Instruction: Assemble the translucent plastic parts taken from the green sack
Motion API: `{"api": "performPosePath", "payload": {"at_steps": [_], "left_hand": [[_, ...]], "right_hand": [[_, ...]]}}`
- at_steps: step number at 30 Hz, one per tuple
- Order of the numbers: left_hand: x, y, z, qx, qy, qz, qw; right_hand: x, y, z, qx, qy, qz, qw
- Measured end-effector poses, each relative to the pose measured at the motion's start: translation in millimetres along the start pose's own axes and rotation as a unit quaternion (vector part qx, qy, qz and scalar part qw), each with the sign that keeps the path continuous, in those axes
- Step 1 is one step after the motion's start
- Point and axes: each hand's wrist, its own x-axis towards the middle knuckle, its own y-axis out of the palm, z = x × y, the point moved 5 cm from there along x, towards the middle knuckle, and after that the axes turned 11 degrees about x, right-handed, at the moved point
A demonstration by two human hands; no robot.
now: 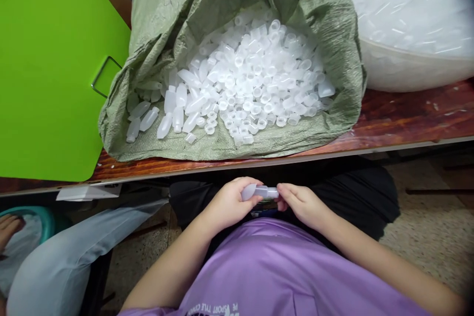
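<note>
Both forearms (174, 259) slant inward, bringing the hands close together over the lap (355, 192), just below the table (411, 113) edge. The left hand (230, 203) curls thumb and fingers around the wide end of a small bottle (260, 191). The right hand (301, 203) seems to pinch the narrow end, though its fingertips partly hide the contact.

Around the wooden table (414, 113)

Table's top is reddish-brown, streaked, with a paler front edge. Bright green board (48, 69) covers the table's left end; a bent-wire handle (100, 72) shows at its side. Below the table, far left, sits a teal basin (47, 224), cut by the frame; beside it, a co-worker's leg (70, 256) in pale trousers. Speckled floor (429, 242) shows below the table's right part.
</note>
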Motion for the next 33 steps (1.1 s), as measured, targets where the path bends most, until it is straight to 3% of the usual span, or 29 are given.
{"api": "performPosePath", "payload": {"at_steps": [4, 7, 12, 20, 23, 26, 29, 31, 33], "left_hand": [[-0.1, 8.1, 3.2, -0.04, -0.046, 0.032, 0.998], [0.0, 13.7, 5.4, -0.069, -0.054, 0.068, 0.994], [3.4, 9.3, 10.4, -0.092, -0.049, 0.045, 0.994], [-1.0, 16.6, 7.8, -0.093, -0.059, 0.089, 0.99], [6.7, 17.2, 10.8, -0.009, -0.037, 0.068, 0.997], [21.7, 16.6, 16.1, 0.11, 0.003, 0.025, 0.994], [34.4, 17.1, 24.7, 0.18, -0.004, -0.001, 0.984], [37.8, 16.2, 27.9, 0.208, -0.017, -0.017, 0.978], [36.7, 14.7, 27.4, 0.22, -0.018, -0.031, 0.975]], "right_hand": [[1.2, 0.8, 2.3, -0.021, -0.065, -0.042, 0.997], [3.5, 3.7, -8.5, 0.04, -0.013, -0.047, 0.998], [1.7, 4.9, -4.3, 0.001, -0.094, -0.051, 0.994], [3.5, 18.1, -17.0, 0.188, 0.034, 0.014, 0.981], [9.6, 16.4, -17.7, 0.078, 0.043, 0.031, 0.995], [14.1, -3.5, -0.9, -0.13, -0.005, -0.042, 0.991], [13.2, -32.3, 35.6, -0.215, -0.125, -0.119, 0.961], [13.1, -58.1, 62.0, -0.242, -0.205, -0.203, 0.926], [20.2, -85.9, 78.4, -0.288, -0.193, -0.305, 0.887]]}}
